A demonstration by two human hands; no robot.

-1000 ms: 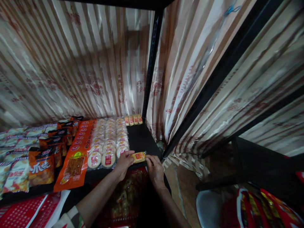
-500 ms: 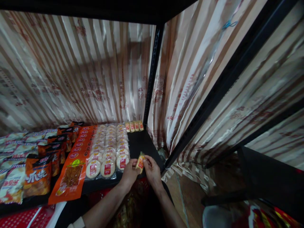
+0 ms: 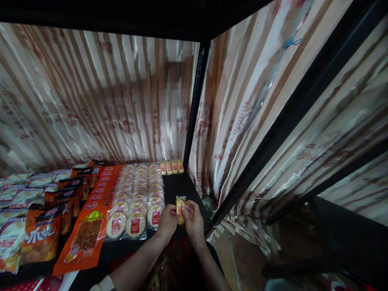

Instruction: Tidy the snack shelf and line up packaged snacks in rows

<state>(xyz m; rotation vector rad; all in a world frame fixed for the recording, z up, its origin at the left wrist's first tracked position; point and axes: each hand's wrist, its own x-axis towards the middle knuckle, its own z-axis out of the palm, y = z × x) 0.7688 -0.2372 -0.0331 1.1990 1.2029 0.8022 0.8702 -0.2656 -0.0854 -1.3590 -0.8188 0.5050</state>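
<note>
Between my two hands is a small yellow snack packet with a red label, held upright over the front of the black shelf. My left hand pinches its left side. On its right side, the thumb and fingers of my right hand are closed on it. Just left of my hands lie rows of round rice crackers in clear wrappers with red labels. At the back corner of the shelf, several small yellow packets like the held one stand side by side.
Further left are a long orange bag of brown sticks, orange-and-black snack bags and white snack bags. A black metal post rises at the back corner, and another slants down on the right. Printed curtains hang behind.
The view has tilted up slightly, so the shelf goods sit lower. In my hands the packet has turned from slanted to more upright, and my right fingers have shifted on it.
</note>
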